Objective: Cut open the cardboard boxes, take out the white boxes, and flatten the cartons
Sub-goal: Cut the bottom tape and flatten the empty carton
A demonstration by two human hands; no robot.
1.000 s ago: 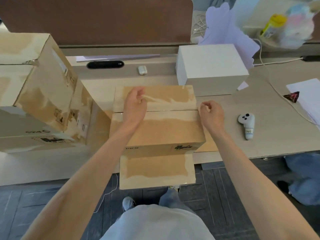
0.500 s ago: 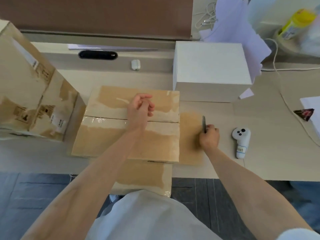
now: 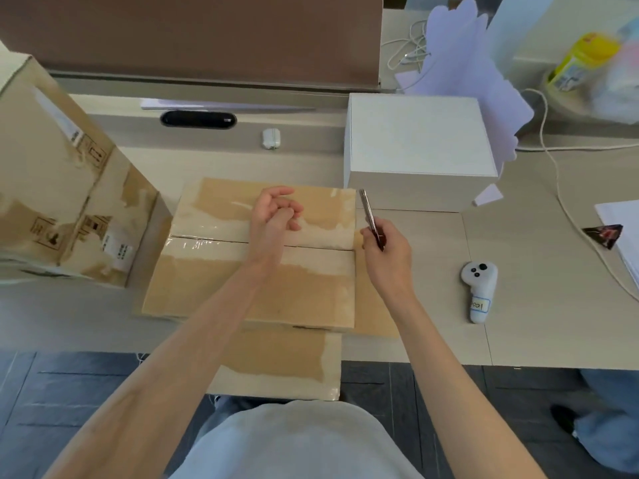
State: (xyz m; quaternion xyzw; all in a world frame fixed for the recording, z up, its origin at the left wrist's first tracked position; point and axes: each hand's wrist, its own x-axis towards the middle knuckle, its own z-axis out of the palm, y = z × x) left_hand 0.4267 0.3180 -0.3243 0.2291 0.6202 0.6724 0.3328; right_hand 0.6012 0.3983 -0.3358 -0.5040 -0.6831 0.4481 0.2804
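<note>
A taped cardboard carton lies flat in front of me on the desk, with one flap hanging over the near edge. My left hand hovers over the carton's top with loosely curled fingers and holds nothing. My right hand grips a slim knife at the carton's right edge, blade pointing away from me. A white box stands behind and to the right. More cardboard boxes are stacked at the left.
A white controller lies to the right on the desk. An earbud case and a black slot sit near the brown partition. Cables, papers and a yellow bottle are at far right. Someone's jeans-clad legs are at lower right.
The carton went from standing up to lying flat. My right hand picked the knife up from the desk and raised it to the carton's right edge. My left hand lifted slightly.
</note>
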